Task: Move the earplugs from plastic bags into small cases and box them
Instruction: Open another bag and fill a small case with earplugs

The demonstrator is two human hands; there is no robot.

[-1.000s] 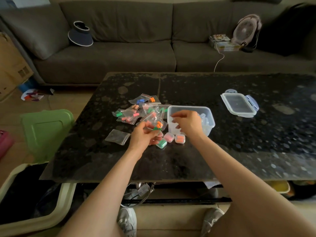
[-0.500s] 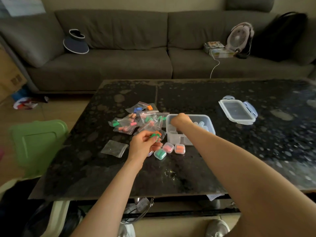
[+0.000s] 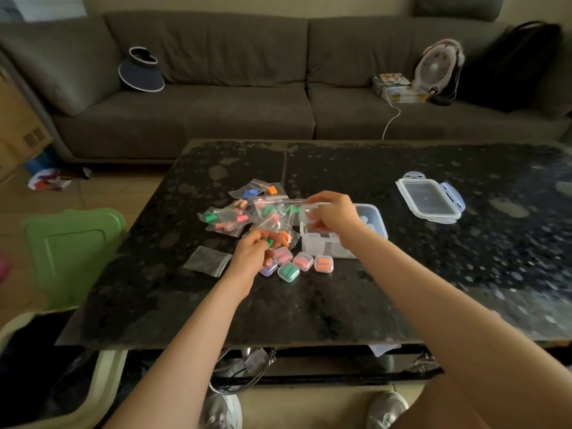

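Observation:
A pile of small clear plastic bags [image 3: 244, 212] with coloured earplugs lies on the dark table [image 3: 340, 298]. My left hand [image 3: 252, 253] holds green earplugs [image 3: 266, 242] in its curled fingers, just in front of the pile. My right hand [image 3: 332, 216] holds a small clear case [image 3: 309, 209] above the left end of the clear plastic box [image 3: 376, 226]. Several filled small cases [image 3: 291, 267] sit in front of the box, with green, pink and orange plugs. An empty bag [image 3: 208, 261] lies flat to the left.
The box's lid [image 3: 430, 202] lies to the right on the table. A grey sofa [image 3: 235, 97] behind carries a visor hat [image 3: 140, 69], a fan [image 3: 438, 66] and books. A green lid [image 3: 72, 252] and a bin stand on the floor at the left.
My right hand has come up out of the box with a small clear case. My left hand stayed in place with the green earplugs.

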